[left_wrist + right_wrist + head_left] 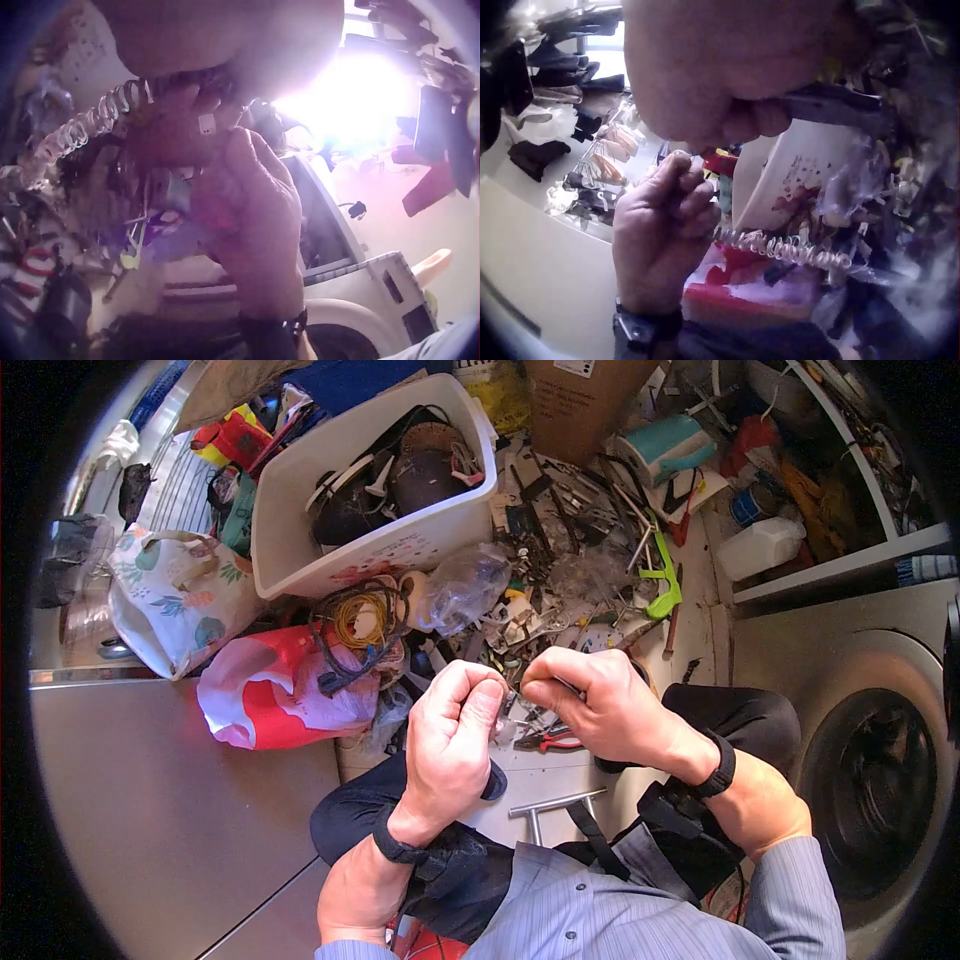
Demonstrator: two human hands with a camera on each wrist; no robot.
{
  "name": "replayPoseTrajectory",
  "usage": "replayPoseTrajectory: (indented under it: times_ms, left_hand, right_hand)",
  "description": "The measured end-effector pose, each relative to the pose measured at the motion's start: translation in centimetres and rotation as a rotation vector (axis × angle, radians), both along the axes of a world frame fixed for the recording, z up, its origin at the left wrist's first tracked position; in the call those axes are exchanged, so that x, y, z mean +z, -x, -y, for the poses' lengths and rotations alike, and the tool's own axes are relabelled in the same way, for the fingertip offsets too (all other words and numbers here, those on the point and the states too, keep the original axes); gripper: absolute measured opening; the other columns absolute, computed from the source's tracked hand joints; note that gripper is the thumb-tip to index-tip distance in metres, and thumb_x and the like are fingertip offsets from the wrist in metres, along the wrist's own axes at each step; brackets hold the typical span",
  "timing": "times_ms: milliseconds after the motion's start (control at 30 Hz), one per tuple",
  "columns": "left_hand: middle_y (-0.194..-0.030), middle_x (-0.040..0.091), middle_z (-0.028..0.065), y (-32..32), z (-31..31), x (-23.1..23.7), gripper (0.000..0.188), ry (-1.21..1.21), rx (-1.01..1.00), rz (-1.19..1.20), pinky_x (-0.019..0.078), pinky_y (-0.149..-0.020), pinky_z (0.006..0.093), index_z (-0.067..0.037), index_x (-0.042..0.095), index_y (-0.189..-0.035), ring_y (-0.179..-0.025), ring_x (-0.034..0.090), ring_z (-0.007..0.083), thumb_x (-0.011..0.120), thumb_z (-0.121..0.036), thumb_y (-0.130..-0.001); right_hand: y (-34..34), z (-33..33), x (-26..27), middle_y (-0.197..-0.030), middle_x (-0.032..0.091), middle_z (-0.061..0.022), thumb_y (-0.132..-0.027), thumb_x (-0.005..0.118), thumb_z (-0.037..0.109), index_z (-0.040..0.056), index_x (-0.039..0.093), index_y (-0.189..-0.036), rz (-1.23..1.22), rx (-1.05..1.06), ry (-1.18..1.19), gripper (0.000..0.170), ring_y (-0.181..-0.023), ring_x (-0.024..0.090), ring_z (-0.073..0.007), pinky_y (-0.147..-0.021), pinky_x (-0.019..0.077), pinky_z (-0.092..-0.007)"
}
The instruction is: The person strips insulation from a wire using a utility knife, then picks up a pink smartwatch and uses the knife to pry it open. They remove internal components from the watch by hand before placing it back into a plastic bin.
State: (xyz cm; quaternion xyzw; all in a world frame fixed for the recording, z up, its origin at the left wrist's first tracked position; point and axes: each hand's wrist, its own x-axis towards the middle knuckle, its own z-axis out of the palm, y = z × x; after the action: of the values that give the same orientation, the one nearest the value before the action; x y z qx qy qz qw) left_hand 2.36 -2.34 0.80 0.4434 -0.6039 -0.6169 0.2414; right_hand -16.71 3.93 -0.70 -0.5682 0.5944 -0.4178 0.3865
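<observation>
My left hand [450,730] is raised in front of the body with fingers curled and thumb pressed on top. From its grip hangs a pale coil spring [787,249], also stretching to the left in the left wrist view. My right hand [610,705] faces it closely, thumb and forefinger pinched right at the left fingertips. A dark grey, bar-shaped thing [836,103] sticks out of the curled fingers of the right hand in the right wrist view; most of it is hidden. Red-handled pliers [548,741] lie on the floor beneath the hands.
Tools and small parts are heaped on the floor ahead, with a green clamp [662,575] on the right. Behind stands a white bin [380,555]. A red-and-white bag [265,690] sits at left, a washing machine [850,650] at right. A metal T-shaped bar [555,803] lies near the lap.
</observation>
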Motion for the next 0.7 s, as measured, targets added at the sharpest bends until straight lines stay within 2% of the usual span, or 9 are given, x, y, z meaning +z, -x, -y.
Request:
replayPoseTrajectory:
  times_ms: [100,200,333,433,467,500,567,600,700]
  left_hand:
    - [-0.081,0.058,-0.0002,-0.1,0.3,0.1,0.016,-0.145,0.031,-0.054,0.0444,-0.063,0.0265,-0.001,0.063,-0.098,-0.070,0.053,0.0073,0.059,-0.015,-0.105]
    - [-0.081,0.059,0.0044,0.3,0.2,-0.9,0.013,-0.002,0.004,0.026,0.0459,-0.064,0.0297,0.000,0.064,-0.097,-0.069,0.056,0.0136,0.060,-0.011,-0.102]
    - [-0.082,0.058,0.0149,1.0,0.0,-0.3,0.006,0.435,-0.154,0.081,0.0470,-0.067,0.0361,0.002,0.063,-0.095,-0.072,0.058,0.0306,0.062,-0.004,-0.096]
    - [-0.082,0.058,0.0141,1.2,-0.4,0.0,0.005,0.451,-0.238,0.034,0.0466,-0.067,0.0355,0.002,0.063,-0.095,-0.072,0.057,0.0292,0.063,-0.003,-0.096]
    - [-0.080,0.055,0.0064,1.2,-0.5,-0.1,0.011,0.494,-0.238,0.005,0.0436,-0.067,0.0299,0.001,0.061,-0.091,-0.072,0.053,0.0161,0.059,-0.006,-0.100]
    - [-0.080,0.055,0.0064,1.2,-0.5,-0.2,0.011,0.497,-0.240,0.004,0.0436,-0.067,0.0299,0.001,0.061,-0.091,-0.072,0.053,0.0161,0.059,-0.006,-0.100]
    - [-0.080,0.055,0.0037,0.7,-0.3,-0.3,0.015,0.349,-0.146,0.004,0.0430,-0.065,0.0275,0.000,0.061,-0.092,-0.072,0.052,0.0125,0.058,-0.009,-0.103]
    - [-0.080,0.056,0.0104,0.7,-0.1,-0.4,0.008,0.351,-0.109,0.011,0.0462,-0.066,0.0337,0.002,0.062,-0.094,-0.071,0.057,0.0211,0.061,-0.004,-0.099]
    - [-0.080,0.056,0.0106,1.2,-0.1,0.1,0.009,0.275,-0.064,0.035,0.0458,-0.064,0.0333,0.002,0.062,-0.093,-0.070,0.057,0.0217,0.060,-0.004,-0.099]
  right_hand:
    - [0.3,0.1,0.5,-0.079,0.069,-0.0140,-0.097,0.067,0.011,0.0021,0.067,-0.098,-0.065,0.141,0.085,0.008,-0.067,0.068,-0.0290,-0.062,0.0528,-0.0346]
    - [0.7,0.2,2.0,-0.077,0.065,-0.0126,-0.098,0.068,0.020,0.0018,0.067,-0.099,0.261,0.284,-0.175,0.018,-0.072,0.062,-0.0172,-0.066,0.0503,-0.0346]
    - [1.1,0.3,2.1,-0.079,0.064,-0.0012,-0.098,0.068,0.014,0.0007,0.067,-0.099,0.285,0.131,-0.052,0.013,-0.072,0.057,-0.0061,-0.063,0.0484,-0.0278]
    - [1.1,0.9,0.6,-0.077,0.064,-0.0088,-0.095,0.069,0.007,0.0002,0.065,-0.097,-0.047,-0.099,0.167,0.008,-0.066,0.061,-0.0146,-0.061,0.0494,-0.0307]
    - [1.4,1.1,-0.2,-0.076,0.063,-0.0139,-0.092,0.070,0.004,0.0014,0.064,-0.097,-0.146,-0.086,0.228,0.008,-0.065,0.065,-0.0255,-0.060,0.0509,-0.0338]
    - [1.6,0.9,-0.5,-0.076,0.063,-0.0139,-0.092,0.070,0.004,0.0014,0.064,-0.097,-0.147,-0.089,0.231,0.008,-0.065,0.065,-0.0255,-0.060,0.0509,-0.0338]
    - [1.8,0.6,-0.6,-0.077,0.064,-0.0151,-0.090,0.071,0.004,0.0029,0.063,-0.096,-0.225,0.123,0.181,0.009,-0.067,0.066,-0.0332,-0.061,0.0519,-0.0372]
    - [1.7,0.4,-0.4,-0.072,0.063,-0.0169,-0.090,0.068,0.009,0.0060,0.060,-0.088,-0.277,0.215,0.158,0.008,-0.067,0.066,-0.0381,-0.058,0.0521,-0.0460]
    - [1.2,0.0,0.7,-0.077,0.064,-0.0198,-0.092,0.067,0.011,0.0033,0.064,-0.094,0.049,0.396,0.161,0.009,-0.072,0.066,-0.0402,-0.064,0.0529,-0.0451]
